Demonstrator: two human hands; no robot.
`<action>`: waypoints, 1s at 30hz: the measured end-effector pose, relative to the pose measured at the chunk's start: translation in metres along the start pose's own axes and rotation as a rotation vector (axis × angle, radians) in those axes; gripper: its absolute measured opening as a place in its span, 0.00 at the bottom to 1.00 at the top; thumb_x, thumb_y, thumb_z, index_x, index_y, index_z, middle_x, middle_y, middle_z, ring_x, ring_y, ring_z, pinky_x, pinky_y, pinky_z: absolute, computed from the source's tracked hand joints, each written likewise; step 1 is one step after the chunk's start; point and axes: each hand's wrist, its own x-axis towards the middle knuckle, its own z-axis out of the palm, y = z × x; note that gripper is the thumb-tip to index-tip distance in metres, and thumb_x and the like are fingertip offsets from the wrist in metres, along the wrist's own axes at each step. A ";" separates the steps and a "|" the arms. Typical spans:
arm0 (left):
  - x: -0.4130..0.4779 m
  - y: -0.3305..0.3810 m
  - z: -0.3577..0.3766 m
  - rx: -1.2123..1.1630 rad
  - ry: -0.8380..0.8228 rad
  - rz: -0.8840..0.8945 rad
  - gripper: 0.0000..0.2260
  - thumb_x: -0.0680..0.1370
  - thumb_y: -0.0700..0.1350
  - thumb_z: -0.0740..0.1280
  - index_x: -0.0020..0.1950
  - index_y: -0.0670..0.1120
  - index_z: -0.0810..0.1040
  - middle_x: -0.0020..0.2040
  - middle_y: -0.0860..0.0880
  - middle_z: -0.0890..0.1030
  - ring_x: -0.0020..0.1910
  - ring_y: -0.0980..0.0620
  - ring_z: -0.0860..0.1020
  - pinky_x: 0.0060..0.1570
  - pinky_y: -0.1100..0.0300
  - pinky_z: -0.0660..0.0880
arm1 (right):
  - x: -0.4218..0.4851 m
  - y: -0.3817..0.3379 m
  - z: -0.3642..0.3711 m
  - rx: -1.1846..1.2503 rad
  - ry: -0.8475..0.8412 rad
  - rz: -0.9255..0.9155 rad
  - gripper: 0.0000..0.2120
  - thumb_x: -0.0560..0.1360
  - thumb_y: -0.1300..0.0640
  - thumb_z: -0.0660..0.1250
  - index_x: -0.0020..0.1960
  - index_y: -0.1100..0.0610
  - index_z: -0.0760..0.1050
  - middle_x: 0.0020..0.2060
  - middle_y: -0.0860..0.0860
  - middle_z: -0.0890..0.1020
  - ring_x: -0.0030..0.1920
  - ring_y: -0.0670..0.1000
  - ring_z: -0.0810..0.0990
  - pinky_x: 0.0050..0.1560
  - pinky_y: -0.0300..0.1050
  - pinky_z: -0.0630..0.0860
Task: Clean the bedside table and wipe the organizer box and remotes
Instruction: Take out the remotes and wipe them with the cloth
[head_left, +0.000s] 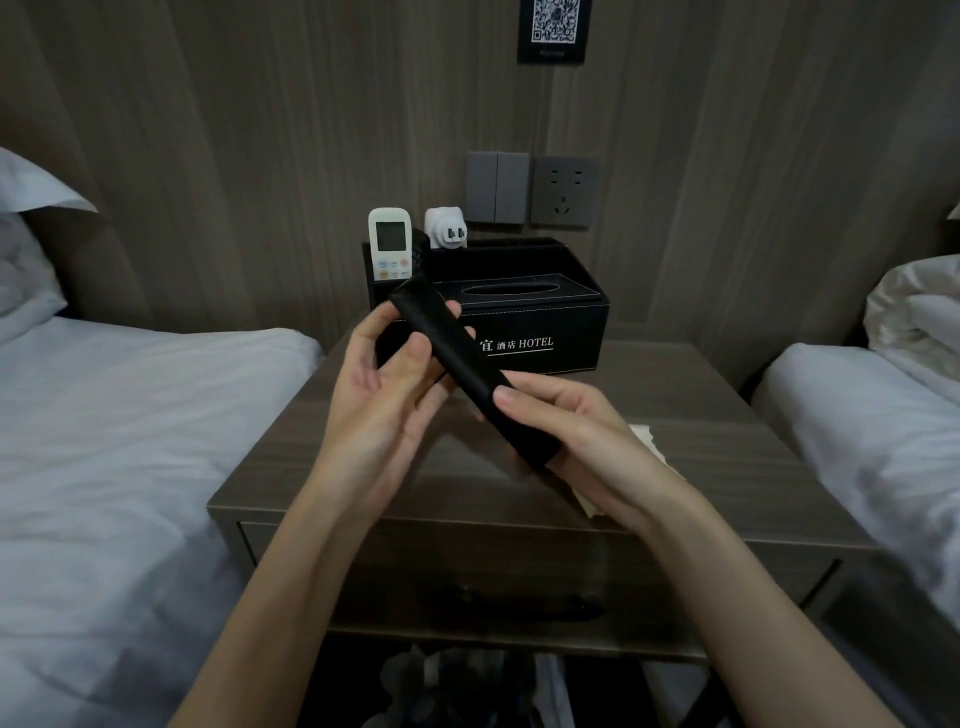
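Above the bedside table (691, 395), both hands hold a black remote (467, 364): left hand (384, 395) at 10 o'clock, fingers loosely curled around it; right hand (576, 436) pinching its 4 o'clock end, half hiding a pale cloth (649, 441).

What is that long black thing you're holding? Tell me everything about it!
It is a black remote, long, slim and matte, likely plastic. The side facing the camera shows no buttons. It is held in the air above the bedside table, tilted, with its far end up near the black organizer box and its near end lower. The left hand grips the upper part, and the right hand holds the lower end. Only the hands touch it.
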 end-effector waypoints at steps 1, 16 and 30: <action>0.000 0.001 -0.001 -0.002 -0.005 -0.001 0.26 0.74 0.43 0.64 0.72 0.43 0.66 0.62 0.46 0.80 0.61 0.47 0.79 0.53 0.57 0.78 | 0.000 0.000 0.001 -0.003 0.011 -0.002 0.17 0.75 0.56 0.67 0.62 0.58 0.78 0.47 0.50 0.85 0.46 0.43 0.83 0.41 0.31 0.75; 0.004 0.003 -0.016 0.219 0.083 -0.100 0.17 0.79 0.43 0.61 0.67 0.44 0.74 0.57 0.47 0.83 0.56 0.49 0.82 0.48 0.58 0.81 | -0.003 0.013 -0.037 -1.370 0.231 0.091 0.26 0.74 0.37 0.64 0.70 0.40 0.67 0.67 0.44 0.70 0.66 0.52 0.67 0.61 0.51 0.69; 0.000 -0.012 -0.007 0.290 0.046 -0.171 0.17 0.78 0.43 0.62 0.67 0.46 0.74 0.56 0.48 0.83 0.56 0.50 0.82 0.52 0.55 0.80 | 0.008 -0.004 -0.038 -0.947 0.532 -0.444 0.16 0.76 0.57 0.67 0.63 0.46 0.77 0.49 0.43 0.79 0.49 0.39 0.76 0.49 0.31 0.70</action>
